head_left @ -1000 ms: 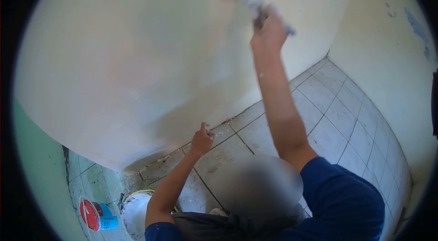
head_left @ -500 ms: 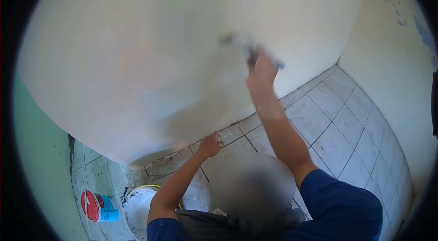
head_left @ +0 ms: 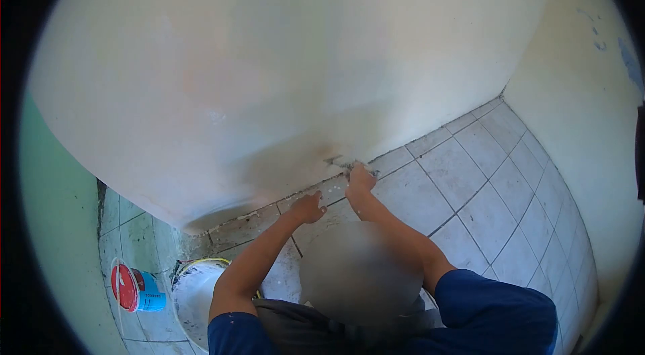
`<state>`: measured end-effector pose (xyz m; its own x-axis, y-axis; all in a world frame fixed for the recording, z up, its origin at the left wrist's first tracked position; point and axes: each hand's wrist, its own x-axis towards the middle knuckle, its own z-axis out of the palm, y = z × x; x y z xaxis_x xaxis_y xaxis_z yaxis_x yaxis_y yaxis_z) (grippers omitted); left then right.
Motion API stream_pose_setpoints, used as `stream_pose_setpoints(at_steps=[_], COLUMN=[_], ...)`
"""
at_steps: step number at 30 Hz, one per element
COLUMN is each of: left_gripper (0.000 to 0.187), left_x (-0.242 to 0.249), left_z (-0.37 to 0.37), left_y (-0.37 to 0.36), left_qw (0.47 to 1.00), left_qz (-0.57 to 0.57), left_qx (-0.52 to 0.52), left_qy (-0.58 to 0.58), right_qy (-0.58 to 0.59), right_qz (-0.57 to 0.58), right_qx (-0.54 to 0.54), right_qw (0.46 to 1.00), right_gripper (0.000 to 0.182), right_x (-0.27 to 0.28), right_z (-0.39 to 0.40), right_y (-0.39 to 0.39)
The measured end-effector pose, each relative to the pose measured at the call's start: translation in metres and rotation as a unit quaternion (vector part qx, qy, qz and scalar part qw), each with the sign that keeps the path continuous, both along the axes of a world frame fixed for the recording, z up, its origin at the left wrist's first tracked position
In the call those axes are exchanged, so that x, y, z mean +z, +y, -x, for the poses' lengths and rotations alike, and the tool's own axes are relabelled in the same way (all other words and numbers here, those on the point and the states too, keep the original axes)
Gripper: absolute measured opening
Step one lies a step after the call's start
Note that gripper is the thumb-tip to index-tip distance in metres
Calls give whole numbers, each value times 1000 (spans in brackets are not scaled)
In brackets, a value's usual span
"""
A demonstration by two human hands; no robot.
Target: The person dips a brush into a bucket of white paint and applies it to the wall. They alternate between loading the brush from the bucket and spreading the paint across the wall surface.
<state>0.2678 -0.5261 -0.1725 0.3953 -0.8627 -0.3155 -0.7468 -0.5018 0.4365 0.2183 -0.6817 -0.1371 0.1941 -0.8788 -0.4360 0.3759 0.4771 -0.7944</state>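
Low against the pale wall [head_left: 282,106], my right hand [head_left: 361,178] grips a plastering trowel [head_left: 337,161] with a whitish-smeared blade. The blade is at the wall's foot; whether it touches the wall cannot be told. My left hand [head_left: 309,208] hovers over the floor near the wall base, to the left of my right hand. Its fingers are curled, and what they hold, if anything, is hidden. Beside my left arm stands a white bucket [head_left: 195,298] with white material inside.
A red and blue paint tub [head_left: 138,288] lies on its side at lower left. Grey floor tiles [head_left: 463,177] run along the wall. A green wall [head_left: 60,220] is at left, a cream wall [head_left: 584,126] at right. A blurred grey rounded shape [head_left: 363,274] covers the lower middle.
My right hand has come down with the trowel from higher on the wall to its foot, nearer my left hand. My left hand has barely moved.
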Motion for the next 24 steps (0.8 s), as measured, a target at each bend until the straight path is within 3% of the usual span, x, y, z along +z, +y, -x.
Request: stream_pose_setpoints(at_steps=[1, 2, 3, 5, 6, 8, 9, 12, 13, 14, 16, 17, 20, 23, 24], left_gripper=[50, 50, 51, 51, 51, 52, 52, 52, 53, 53, 54, 55, 57, 57, 57], left_x=[-3, -7, -9, 3, 7, 4, 3, 10, 9, 9, 6, 4, 2, 3, 2], left_z=[-4, -7, -7, -2, 0, 1, 2, 8, 11, 13, 14, 14, 17, 14, 16], left_y=[-1, -2, -2, 0, 0, -3, -5, -8, -9, -10, -8, -5, -2, 0, 2], left_qw=[1000, 1000, 1000, 1000, 1000, 1000, 1000, 1000, 1000, 999, 999, 999, 996, 994, 994], left_qz=[3, 5, 8, -1, -5, -8, -10, -13, -18, -23, -30, -33, -63, -88, -94], left_qx=[3, 6, 10, 15, 18, 12, 9, 0, -4, -7, -18, -26, -44, -53, -55], left_qy=[8, 17, 28, 24, 21, 20, 19, 25, 23, 22, 23, 27, 41, 33, 33], right_qy=[-4, -105, -204, -164, -252, -386, -451, -414, -390, -248, -285, -315, -31, 30, 159], right_qz=[-8, 18, 43, 133, 157, 231, 283, 274, 270, 377, 167, 113, 5, 5, 227], right_qx=[3, -1, -5, -18, 40, 38, 50, 32, 32, 4, -1, 63, 54, 83, 88], right_qw=[1000, 994, 978, 977, 954, 892, 845, 867, 880, 892, 944, 940, 998, 996, 957], right_gripper=[28, 27, 26, 24, 21, 16, 15, 18, 21, 23, 25, 25, 29, 24, 23], right_x=[2, 22, 62, 149, 228, 313, 337, 361, 335, 272, 212, 168, -16, -36, -61], right_z=[-1, -7, -16, -33, -9, 1, 1, -9, -20, -42, -30, -12, -2, 5, -19], right_y=[3, 1, -4, -13, 12, 25, 26, 35, 32, 13, 36, 47, 31, 26, 5])
